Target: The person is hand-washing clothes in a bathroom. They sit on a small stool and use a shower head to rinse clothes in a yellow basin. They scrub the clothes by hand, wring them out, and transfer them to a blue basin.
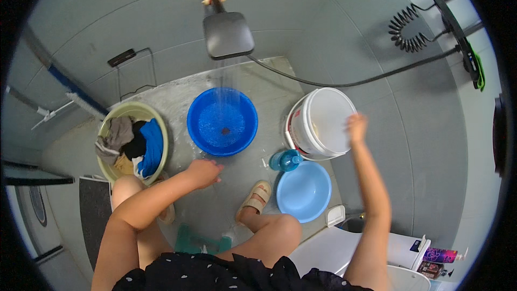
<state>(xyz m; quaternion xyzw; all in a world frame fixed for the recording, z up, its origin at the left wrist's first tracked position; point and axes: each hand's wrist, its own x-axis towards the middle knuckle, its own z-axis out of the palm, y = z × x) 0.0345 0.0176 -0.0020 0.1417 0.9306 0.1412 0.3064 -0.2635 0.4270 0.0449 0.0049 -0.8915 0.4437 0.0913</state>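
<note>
My right hand [356, 127] is closed on the rim of a white bucket [328, 118], on the right by the wall. The bucket leans, and its mouth faces up and toward my right. In front of me my left hand [204, 174] hangs over the floor, fingers loosely bent and slightly apart, with nothing seen in it. Just beyond it stands a dark blue basin [197, 139]. Water from a square shower head [228, 34] falls into this basin, and a small dark spot shows in the water.
At left, a pale green tub [165, 151] holds several crumpled clothes [153, 143]. A teal bottle [285, 160] stands between the bucket and a light blue basin [304, 191]. The shower hose [334, 84] hangs across the right wall. A green stool [202, 241] shows under me.
</note>
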